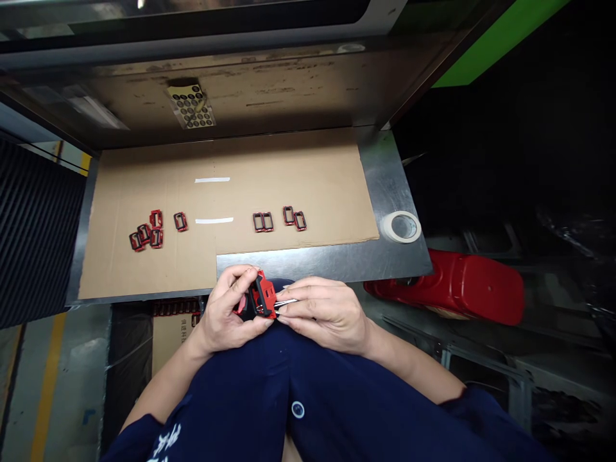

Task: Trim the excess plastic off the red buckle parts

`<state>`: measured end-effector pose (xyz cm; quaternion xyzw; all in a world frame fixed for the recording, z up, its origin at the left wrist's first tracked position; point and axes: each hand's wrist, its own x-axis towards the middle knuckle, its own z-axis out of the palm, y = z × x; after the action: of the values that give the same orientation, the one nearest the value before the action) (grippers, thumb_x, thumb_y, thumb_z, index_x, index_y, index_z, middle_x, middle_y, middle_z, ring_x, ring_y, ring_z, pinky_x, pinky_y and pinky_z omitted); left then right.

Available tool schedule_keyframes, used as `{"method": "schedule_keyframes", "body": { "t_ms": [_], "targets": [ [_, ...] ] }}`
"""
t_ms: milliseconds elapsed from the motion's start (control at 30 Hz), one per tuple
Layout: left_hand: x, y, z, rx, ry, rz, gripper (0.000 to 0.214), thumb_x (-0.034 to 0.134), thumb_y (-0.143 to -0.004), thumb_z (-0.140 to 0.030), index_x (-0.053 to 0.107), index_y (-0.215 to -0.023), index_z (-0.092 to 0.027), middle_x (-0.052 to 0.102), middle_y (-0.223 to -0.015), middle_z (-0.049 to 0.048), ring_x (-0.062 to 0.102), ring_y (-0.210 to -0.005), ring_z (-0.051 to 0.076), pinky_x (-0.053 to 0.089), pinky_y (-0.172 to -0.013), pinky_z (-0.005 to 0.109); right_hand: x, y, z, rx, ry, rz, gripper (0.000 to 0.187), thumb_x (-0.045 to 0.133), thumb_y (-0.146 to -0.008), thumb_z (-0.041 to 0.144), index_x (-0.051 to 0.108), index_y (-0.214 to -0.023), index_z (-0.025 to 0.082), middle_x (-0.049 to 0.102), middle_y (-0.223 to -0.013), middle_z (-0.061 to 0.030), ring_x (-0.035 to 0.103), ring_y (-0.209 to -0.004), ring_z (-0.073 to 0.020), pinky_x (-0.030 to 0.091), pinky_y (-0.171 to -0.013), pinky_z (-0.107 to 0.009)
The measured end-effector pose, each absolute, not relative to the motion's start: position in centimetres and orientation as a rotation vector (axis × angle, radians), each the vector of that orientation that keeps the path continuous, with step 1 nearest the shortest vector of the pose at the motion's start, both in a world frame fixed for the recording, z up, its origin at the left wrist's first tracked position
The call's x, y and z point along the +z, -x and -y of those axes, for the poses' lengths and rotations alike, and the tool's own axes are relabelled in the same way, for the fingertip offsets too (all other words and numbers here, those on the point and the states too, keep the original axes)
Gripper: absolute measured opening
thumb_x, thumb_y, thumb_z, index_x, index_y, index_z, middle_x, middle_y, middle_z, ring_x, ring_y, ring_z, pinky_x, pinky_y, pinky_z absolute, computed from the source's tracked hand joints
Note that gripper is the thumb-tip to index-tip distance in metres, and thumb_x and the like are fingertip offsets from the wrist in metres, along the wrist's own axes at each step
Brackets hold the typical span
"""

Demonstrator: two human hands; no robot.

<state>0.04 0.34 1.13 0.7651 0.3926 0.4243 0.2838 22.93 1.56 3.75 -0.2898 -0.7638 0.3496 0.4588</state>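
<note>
Close to my body, past the table's front edge, my left hand (231, 311) is closed round a red and black plastic part (265, 295), thumb on its upper end. My right hand (327, 313) pinches a thin, bright metal tool with two prongs, apparently tweezers (287, 302). Their tips meet the red face of the part near its lower end; the rest is covered by my fingers. Beyond my hands, on the cardboard, lie black and red rectangular frames: a loose cluster (156, 238) at left, a single frame (180, 221) beside it, and two pairs, including a side-by-side pair (262, 222), right of centre.
Cardboard (317, 173) covers most of the metal table (327, 261). A tape roll (402, 226) sits at its right corner, above a red plastic stool (481, 289). Two white strips mark the cardboard. Below left, a box (168, 337) stands near more red parts.
</note>
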Motion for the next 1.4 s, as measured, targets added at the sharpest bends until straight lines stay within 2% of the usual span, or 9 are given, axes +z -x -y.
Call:
{"method": "schedule_keyframes", "body": {
  "t_ms": [300, 533, 700, 867, 1000, 1067, 1233, 1400],
  "targets": [
    [1.0, -0.1, -0.3, 1.170, -2.033, -1.060, 0.086, 0.080, -0.078, -0.026, 0.041, -0.154, -0.025, 0.060, -0.122, 0.0168, 0.065, -0.110, 0.029, 0.060, -0.085, 0.045, 3.4, -22.7, -1.3, 0.902, 0.734, 1.805, 0.012, 0.075, -0.085, 0.009, 0.078, -0.093, 0.018, 0.082, -0.093, -0.0077, 0.079, -0.087, -0.0194, 0.066, -0.084, -0.031],
    [1.2, -0.4, -0.4, 1.213, -2.044, -1.116, 0.084, 0.080, -0.076, -0.024, 0.044, -0.152, -0.026, 0.062, -0.122, 0.0153, 0.068, -0.102, 0.025, 0.061, -0.076, 0.036, 3.5, -22.4, -1.2, 0.884, 0.768, 1.783, 0.010, 0.074, -0.086, 0.012, 0.078, -0.091, 0.019, 0.082, -0.089, -0.0062, 0.080, -0.084, -0.0193, 0.066, -0.083, -0.031],
    [1.0, -0.4, -0.2, 1.236, -2.031, -1.146, 0.082, 0.082, -0.075, -0.026, 0.048, -0.149, -0.025, 0.064, -0.119, 0.0140, 0.067, -0.103, 0.026, 0.061, -0.081, 0.040, 3.7, -22.4, -1.1, 0.863, 0.790, 1.767, 0.012, 0.075, -0.084, 0.010, 0.078, -0.091, 0.019, 0.082, -0.087, -0.0059, 0.080, -0.083, -0.0201, 0.066, -0.084, -0.032],
    [0.0, 0.0, 0.2, 1.285, -1.829, -1.122, 0.077, 0.083, -0.075, -0.032, 0.050, -0.144, -0.025, 0.063, -0.125, 0.0152, 0.066, -0.115, 0.028, 0.061, -0.087, 0.042, 3.4, -22.7, -1.2, 0.866, 0.894, 1.687, 0.013, 0.075, -0.083, 0.010, 0.079, -0.089, 0.021, 0.082, -0.085, -0.0046, 0.080, -0.082, -0.0210, 0.067, -0.079, -0.033],
    [-0.2, 0.0, 0.5, 1.399, -1.623, -1.031, 0.072, 0.083, -0.077, -0.034, 0.048, -0.140, -0.025, 0.063, -0.129, 0.0157, 0.066, -0.121, 0.027, 0.060, -0.089, 0.036, -0.3, -23.3, -1.7, 0.943, 1.127, 1.614, 0.003, 0.079, -0.082, 0.020, 0.077, -0.083, 0.021, 0.081, -0.091, -0.0071, 0.078, -0.086, -0.0217, 0.065, -0.082, -0.036],
    [-0.1, -0.1, 0.6, 1.427, -1.584, -1.016, 0.070, 0.083, -0.079, -0.035, 0.047, -0.138, -0.025, 0.063, -0.130, 0.0161, 0.065, -0.124, 0.027, 0.060, -0.090, 0.036, -3.7, -23.7, -2.2, 1.051, 1.264, 1.647, 0.008, 0.077, -0.082, 0.027, 0.076, -0.085, 0.019, 0.081, -0.095, -0.0077, 0.077, -0.092, -0.0208, 0.062, -0.087, -0.036],
    [0.1, -0.2, 0.7, 1.401, -1.594, -1.031, 0.066, 0.082, -0.080, -0.038, 0.046, -0.134, -0.025, 0.065, -0.130, 0.0184, 0.066, -0.124, 0.029, 0.061, -0.085, 0.036, -12.4, -24.9, -3.3, 1.151, 1.500, 1.730, 0.010, 0.074, -0.079, 0.027, 0.074, -0.081, 0.017, 0.079, -0.099, -0.0095, 0.074, -0.088, -0.0179, 0.061, -0.073, -0.028],
    [0.0, -0.2, 0.9, 1.386, -1.612, -1.035, 0.066, 0.083, -0.079, -0.036, 0.045, -0.132, -0.024, 0.064, -0.131, 0.0206, 0.072, -0.109, 0.025, 0.060, -0.073, 0.030, -15.7, -25.1, -3.0, 1.108, 1.604, 1.813, 0.003, 0.076, -0.076, 0.019, 0.074, -0.078, 0.020, 0.079, -0.106, -0.0097, 0.068, -0.105, -0.0243, 0.056, -0.093, -0.039]
  ]
}}
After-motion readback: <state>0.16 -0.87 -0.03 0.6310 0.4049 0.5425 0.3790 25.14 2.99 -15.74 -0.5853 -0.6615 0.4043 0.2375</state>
